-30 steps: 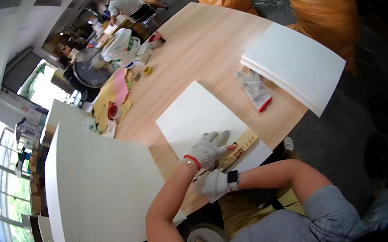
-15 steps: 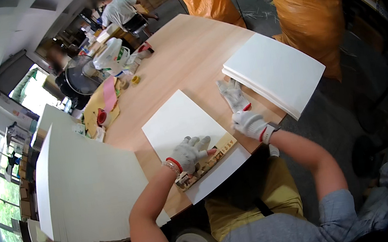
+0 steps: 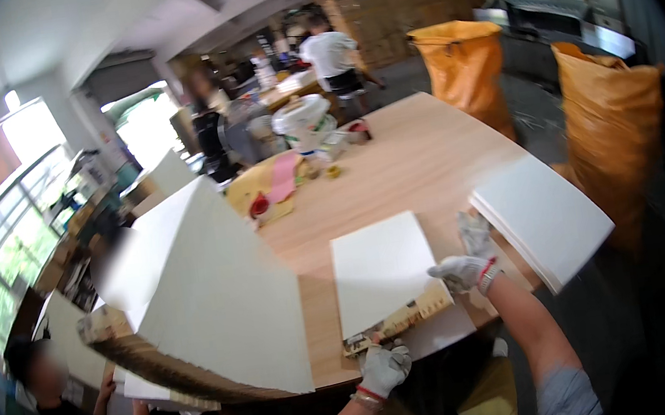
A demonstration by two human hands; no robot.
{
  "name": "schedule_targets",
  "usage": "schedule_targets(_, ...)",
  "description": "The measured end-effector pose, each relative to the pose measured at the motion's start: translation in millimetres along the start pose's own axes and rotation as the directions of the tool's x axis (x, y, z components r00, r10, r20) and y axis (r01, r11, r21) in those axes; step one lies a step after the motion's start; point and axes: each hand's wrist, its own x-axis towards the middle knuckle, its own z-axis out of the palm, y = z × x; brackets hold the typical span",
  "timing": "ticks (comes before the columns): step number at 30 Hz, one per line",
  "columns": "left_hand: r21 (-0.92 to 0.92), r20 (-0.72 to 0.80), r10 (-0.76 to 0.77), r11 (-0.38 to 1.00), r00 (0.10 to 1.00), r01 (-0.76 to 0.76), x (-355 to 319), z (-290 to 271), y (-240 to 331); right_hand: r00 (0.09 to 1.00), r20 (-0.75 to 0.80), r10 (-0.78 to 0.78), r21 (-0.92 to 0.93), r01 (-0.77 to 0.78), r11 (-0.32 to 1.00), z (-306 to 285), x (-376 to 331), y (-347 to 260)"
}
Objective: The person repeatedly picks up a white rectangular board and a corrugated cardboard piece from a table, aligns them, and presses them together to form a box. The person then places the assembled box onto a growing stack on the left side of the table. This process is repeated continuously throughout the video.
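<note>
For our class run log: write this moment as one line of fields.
left hand: on wooden ruler end | right hand: at white sheet edge, spare glove beside | sheet stack: right | table: wood

Matt white paper sheet (image 3: 380, 268) on a smooth wooden table (image 3: 419, 162); knitted cloth gloves.

Bare table top (image 3: 419, 162) is left open beyond the white sheet (image 3: 378, 268). Passage to the right is blocked by a stack of white boards (image 3: 544, 217), to the left by a tilted pile of large boards (image 3: 218, 298). The far end is crowded with clutter (image 3: 300, 149).
</note>
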Motion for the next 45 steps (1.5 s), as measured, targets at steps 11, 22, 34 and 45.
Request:
schedule_targets(11,0.762,-0.027,0.578,0.539,0.816,-0.357,-41,40,36,0.866,-0.148,-0.478,0.184,0.499,0.847,52,29,-11)
schedule_targets(22,0.612,0.739,0.591,-0.392,0.322,-0.687,-284,169,19,0.543,-0.116,-0.832,0.346,0.807,0.479,212,-67,-166)
schedule_targets(34,0.912,0.302,0.806,-0.399,-0.508,-0.091,-389,168,194,0.719,0.043,-0.694,-0.194,0.687,0.7,404,-29,-336)
schedule_targets(45,0.871,0.473,0.718,-0.47,-0.511,0.145,-387,143,291,0.778,0.146,-0.611,0.179,0.586,0.79,381,5,-317)
